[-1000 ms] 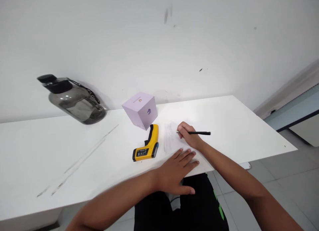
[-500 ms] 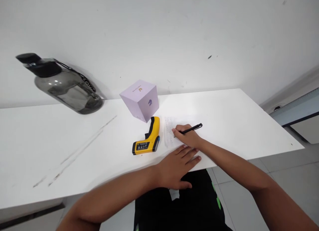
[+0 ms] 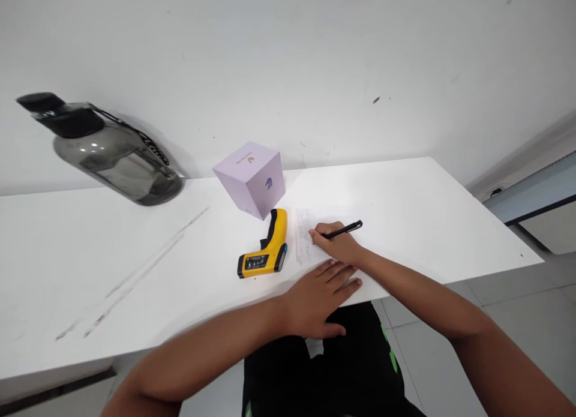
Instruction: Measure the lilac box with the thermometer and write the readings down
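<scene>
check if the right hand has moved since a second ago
Yes. Judged against the yellow thermometer, the right hand has moved left, closer to it, and slightly toward the person.

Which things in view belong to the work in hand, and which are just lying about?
In hand, it seems:
- pen, held in the right hand
- paper, written on, beside the spread left hand

Apparently just lying about, touched by neither hand:
- yellow tool
- box, behind it
- bottle, farther left
</scene>
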{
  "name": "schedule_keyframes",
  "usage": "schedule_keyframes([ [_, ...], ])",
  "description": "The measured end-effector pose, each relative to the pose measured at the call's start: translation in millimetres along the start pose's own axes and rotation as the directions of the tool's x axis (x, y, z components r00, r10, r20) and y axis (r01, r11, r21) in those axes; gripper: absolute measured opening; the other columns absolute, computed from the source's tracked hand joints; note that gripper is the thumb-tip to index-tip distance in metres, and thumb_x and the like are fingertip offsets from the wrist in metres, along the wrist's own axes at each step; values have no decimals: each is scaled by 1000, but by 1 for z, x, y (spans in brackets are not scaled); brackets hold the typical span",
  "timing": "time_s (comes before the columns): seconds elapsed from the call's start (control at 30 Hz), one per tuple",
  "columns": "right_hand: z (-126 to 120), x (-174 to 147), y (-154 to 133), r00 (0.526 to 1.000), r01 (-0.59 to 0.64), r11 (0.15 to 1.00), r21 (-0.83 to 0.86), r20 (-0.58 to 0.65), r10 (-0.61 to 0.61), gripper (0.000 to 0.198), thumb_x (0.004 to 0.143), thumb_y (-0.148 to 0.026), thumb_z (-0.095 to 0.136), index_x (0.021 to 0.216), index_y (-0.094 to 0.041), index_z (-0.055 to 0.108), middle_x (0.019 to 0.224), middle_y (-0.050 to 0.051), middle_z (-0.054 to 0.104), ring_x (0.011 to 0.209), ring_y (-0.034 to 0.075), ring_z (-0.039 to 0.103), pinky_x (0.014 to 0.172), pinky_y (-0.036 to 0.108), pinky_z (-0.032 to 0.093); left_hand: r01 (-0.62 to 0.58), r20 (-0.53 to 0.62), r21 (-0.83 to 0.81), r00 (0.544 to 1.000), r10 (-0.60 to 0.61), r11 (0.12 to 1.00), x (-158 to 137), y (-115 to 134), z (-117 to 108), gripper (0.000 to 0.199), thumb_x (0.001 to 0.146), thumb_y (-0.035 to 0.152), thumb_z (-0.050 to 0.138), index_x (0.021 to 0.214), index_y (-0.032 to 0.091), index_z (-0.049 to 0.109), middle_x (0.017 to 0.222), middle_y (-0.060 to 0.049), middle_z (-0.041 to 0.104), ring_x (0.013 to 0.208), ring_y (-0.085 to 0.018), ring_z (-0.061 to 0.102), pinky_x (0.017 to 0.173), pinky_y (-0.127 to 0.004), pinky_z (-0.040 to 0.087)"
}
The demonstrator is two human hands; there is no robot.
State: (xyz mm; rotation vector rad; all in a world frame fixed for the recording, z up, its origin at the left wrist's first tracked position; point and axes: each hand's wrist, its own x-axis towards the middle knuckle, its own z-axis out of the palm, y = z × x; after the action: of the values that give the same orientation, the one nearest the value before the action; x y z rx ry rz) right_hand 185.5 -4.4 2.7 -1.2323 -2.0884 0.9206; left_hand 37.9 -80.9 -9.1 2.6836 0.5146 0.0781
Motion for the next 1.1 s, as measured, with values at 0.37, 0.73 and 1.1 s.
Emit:
schedule_keyframes([
  [0.37, -2, -1, -2, 1000, -8, 1000, 18, 22, 8, 36, 90, -38, 45, 59, -22, 34, 53, -5, 36, 54, 11, 37, 56, 28, 27, -1, -14, 13, 1000, 1, 1000, 0, 0, 2, 89, 87, 62, 50, 155, 12, 21, 163, -20, 16, 150, -35, 17, 122, -50, 14],
  [0.73, 1, -1, 0, 998, -18, 1000, 1, -57, 18, 40, 91, -39, 44, 58, -22, 29, 53, -5, 34, 53, 11, 34, 56, 29, 27, 14, -47, 53, 999, -12, 999, 1, 0, 4, 82, 89, 60, 48, 154, 14, 24, 162, -17, 22, 149, -33, 22, 122, -49, 15],
  [1.1, 0, -2, -4, 997, -4, 999, -45, -72, 1, 40, 92, -38, 42, 58, -22, 27, 52, -4, 35, 52, 11, 34, 56, 29, 27, 45, -81, 96, 996, -37, 994, 3, 3, 9, 86, 82, 50, 65, 152, 15, 27, 161, -16, 27, 148, -31, 24, 122, -46, 15],
])
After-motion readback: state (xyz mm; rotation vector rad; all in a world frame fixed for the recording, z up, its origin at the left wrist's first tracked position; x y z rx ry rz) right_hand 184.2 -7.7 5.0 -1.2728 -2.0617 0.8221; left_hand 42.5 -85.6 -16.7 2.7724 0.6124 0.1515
